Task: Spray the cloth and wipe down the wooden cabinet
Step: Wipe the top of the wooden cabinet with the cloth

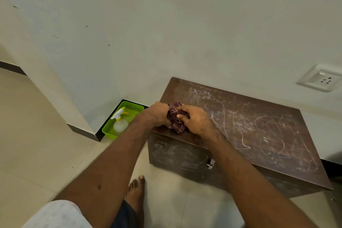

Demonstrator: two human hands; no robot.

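Observation:
A low dark wooden cabinet (259,131) stands against the wall, its top covered in white dust and chalky scribbles. A bunched maroon checked cloth (176,116) sits above the cabinet's front left corner. My left hand (157,114) grips the cloth from the left and my right hand (194,118) grips it from the right, fingers curled into the fabric. A white spray bottle (120,120) with a yellow nozzle lies in a green basket (109,131) on the floor left of the cabinet.
The wall rises directly behind the cabinet, with a white socket plate (321,79) at the right. A metal handle (211,164) juts from the cabinet's front. My bare foot (136,190) stands on the tiled floor before the cabinet. A wall corner projects at left.

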